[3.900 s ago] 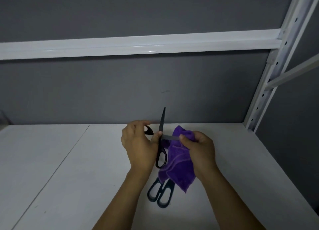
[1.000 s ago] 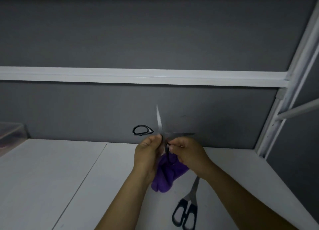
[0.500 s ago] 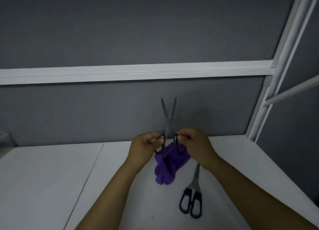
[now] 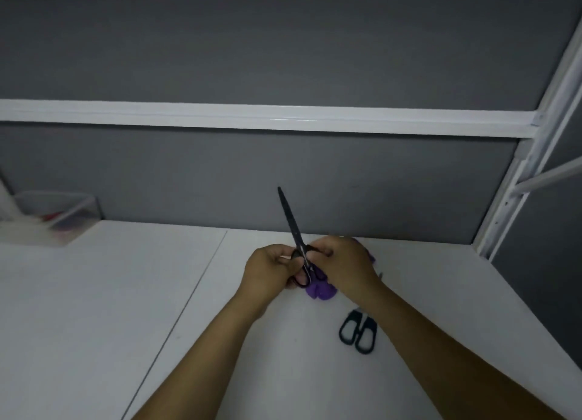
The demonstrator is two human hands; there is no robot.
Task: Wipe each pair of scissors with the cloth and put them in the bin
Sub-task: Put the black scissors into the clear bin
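Black-handled and closed, the raised scissors (image 4: 291, 221) point up and away above the table's (image 4: 94, 293) middle. The left hand (image 4: 271, 271) grips one handle loop and the right hand (image 4: 343, 268) grips the other, with the purple cloth (image 4: 319, 291) bunched beneath it. A second pair of scissors (image 4: 359, 330) lies near right, not yet binned. The clear bin (image 4: 56, 211) sits far left, its contents unclear. Likely at least two pairs remain.
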